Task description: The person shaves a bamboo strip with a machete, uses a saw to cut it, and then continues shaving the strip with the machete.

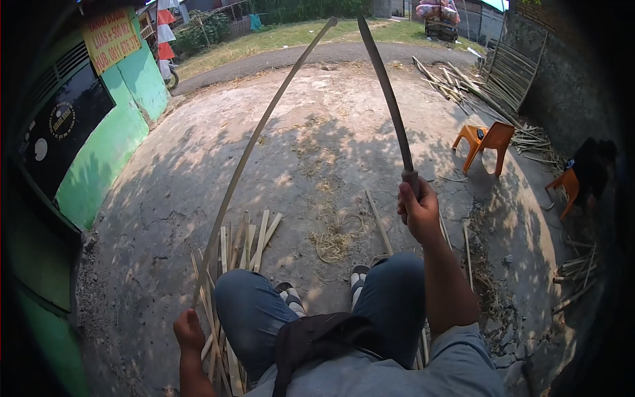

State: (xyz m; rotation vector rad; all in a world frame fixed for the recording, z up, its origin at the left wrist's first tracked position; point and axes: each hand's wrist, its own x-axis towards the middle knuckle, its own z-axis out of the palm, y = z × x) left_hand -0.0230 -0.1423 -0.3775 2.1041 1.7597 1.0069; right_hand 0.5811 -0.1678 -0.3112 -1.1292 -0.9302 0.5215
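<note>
My right hand (418, 206) is wrapped round the handle of a long machete (389, 92), its dark blade pointing up and away from me. In my left hand (190, 329) is the lower end of a long, thin bamboo strip (254, 135), which slants up to the right. The strip's far end and the blade's tip stand close together but apart at the top of the view. Several split bamboo pieces (254, 245) lie on the ground beside my left knee. Between my feet and the yard is a small heap of shavings (333, 243).
An orange plastic chair (486, 142) stands on the right with a small dark object on it. Farther right, a person in dark clothes (591, 173) is by another orange chair (563, 190). Bamboo lengths (456, 86) lie near the wall. A green wall (106, 162) borders the left.
</note>
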